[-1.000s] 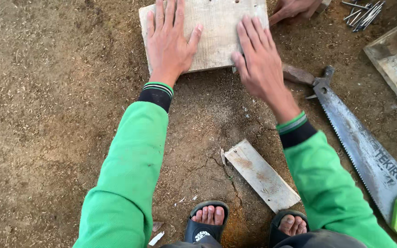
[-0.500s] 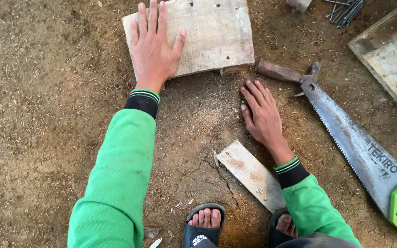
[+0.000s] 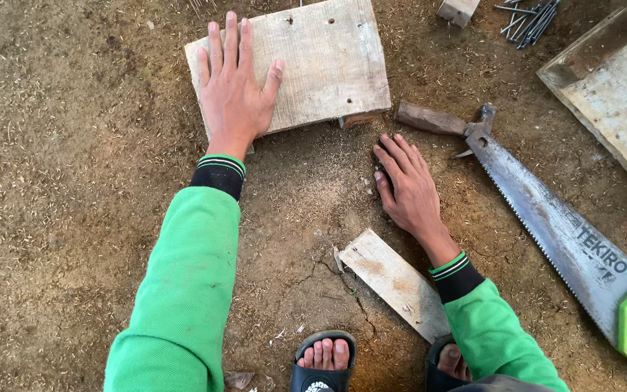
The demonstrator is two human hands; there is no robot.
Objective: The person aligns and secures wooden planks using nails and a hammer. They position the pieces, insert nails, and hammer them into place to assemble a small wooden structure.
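Left hand I laid flat, fingers spread, on the board; right hand rested open, empty, on dirt just below it.

My sleeves are bright green, with cuffs banded black, green and white. At the top of the frame, the board is pale grey-tan. The saw on the right has a dull grey, rust-flecked blade and a lime-green handle. The ground is brown, speckled with pale sawdust. My sandals at the bottom are black.
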